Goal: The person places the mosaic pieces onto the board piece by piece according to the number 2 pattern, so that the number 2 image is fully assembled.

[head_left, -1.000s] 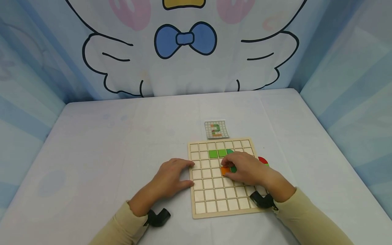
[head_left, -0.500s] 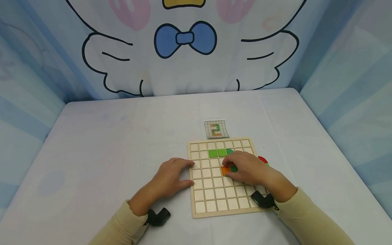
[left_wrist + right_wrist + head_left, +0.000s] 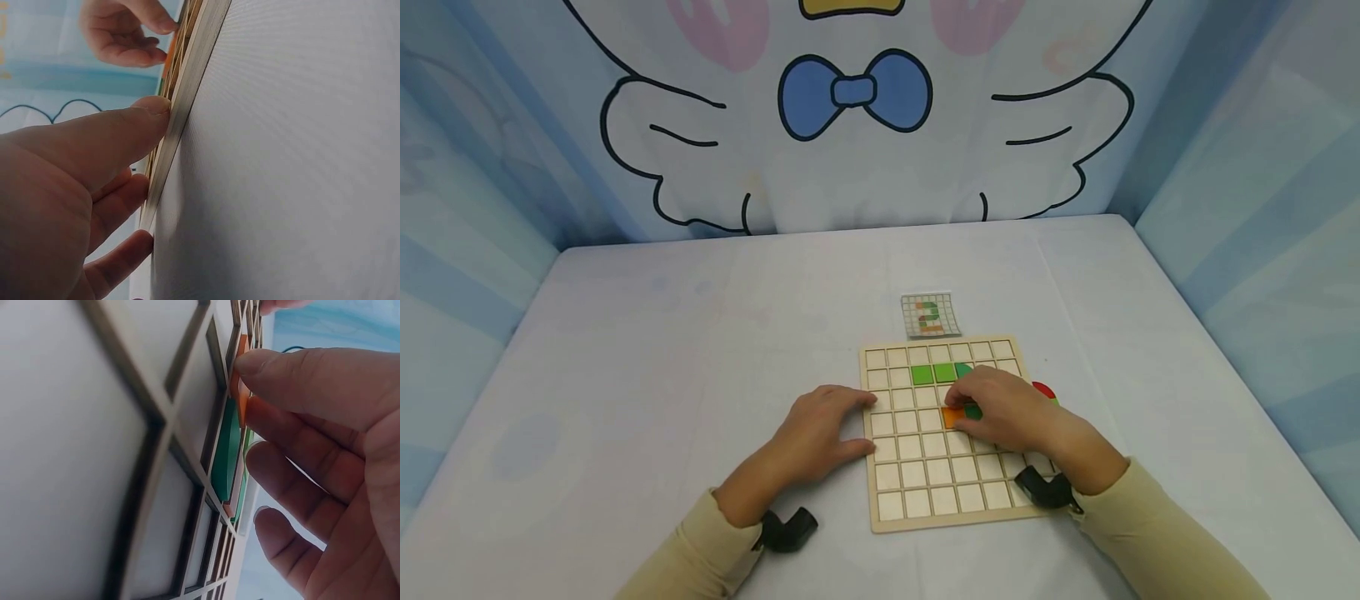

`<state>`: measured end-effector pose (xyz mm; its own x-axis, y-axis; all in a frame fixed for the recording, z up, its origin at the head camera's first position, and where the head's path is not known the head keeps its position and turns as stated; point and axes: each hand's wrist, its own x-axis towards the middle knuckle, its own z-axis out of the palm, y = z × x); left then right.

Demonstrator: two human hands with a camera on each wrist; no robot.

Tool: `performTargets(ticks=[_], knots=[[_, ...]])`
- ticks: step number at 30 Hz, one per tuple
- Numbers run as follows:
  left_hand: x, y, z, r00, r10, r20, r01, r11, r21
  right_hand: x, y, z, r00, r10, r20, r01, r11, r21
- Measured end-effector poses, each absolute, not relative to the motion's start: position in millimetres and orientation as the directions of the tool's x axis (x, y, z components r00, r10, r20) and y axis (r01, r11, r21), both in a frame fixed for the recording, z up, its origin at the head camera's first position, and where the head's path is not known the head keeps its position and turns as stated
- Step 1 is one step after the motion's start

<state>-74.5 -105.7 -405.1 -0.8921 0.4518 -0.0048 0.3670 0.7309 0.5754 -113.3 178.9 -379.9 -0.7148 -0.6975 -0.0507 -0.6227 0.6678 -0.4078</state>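
My left hand (image 3: 823, 433) rests its fingertips and thumb against the left edge of the wooden grid board (image 3: 891, 505), fingers fairly straight. An orange square tile (image 3: 951, 417) lies in the grid near the middle, and my right hand (image 3: 1003, 408) pinches it between thumb and index finger. In the right wrist view the thumb touches the orange tile (image 3: 243, 394) beside a dark green curved tile (image 3: 226, 450). Two light green square tiles (image 3: 933, 374) sit in a higher row, with another dark green tile (image 3: 962, 369) to their right, partly behind the right hand.
A small pattern card (image 3: 931, 315) with a coloured figure on a grid lies just beyond the board. To the board's right a red rounded piece (image 3: 1043, 389) shows, with a bit of light green, partly hidden by the right hand. A white cloth covers the table (image 3: 700, 333).
The right hand has shifted very slightly to the right over the orange tile, which stays in its place. The left hand has not moved.
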Motion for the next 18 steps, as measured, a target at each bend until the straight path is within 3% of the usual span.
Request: performTargets(ticks=[18], knots=[[-74.1,-106.1,-405.8,-0.894,0.449,0.010,0.374,0.731,0.571,-111.8,185.4,-375.8,-0.754,-0.655,-0.046,-0.586,0.703,-0.403]])
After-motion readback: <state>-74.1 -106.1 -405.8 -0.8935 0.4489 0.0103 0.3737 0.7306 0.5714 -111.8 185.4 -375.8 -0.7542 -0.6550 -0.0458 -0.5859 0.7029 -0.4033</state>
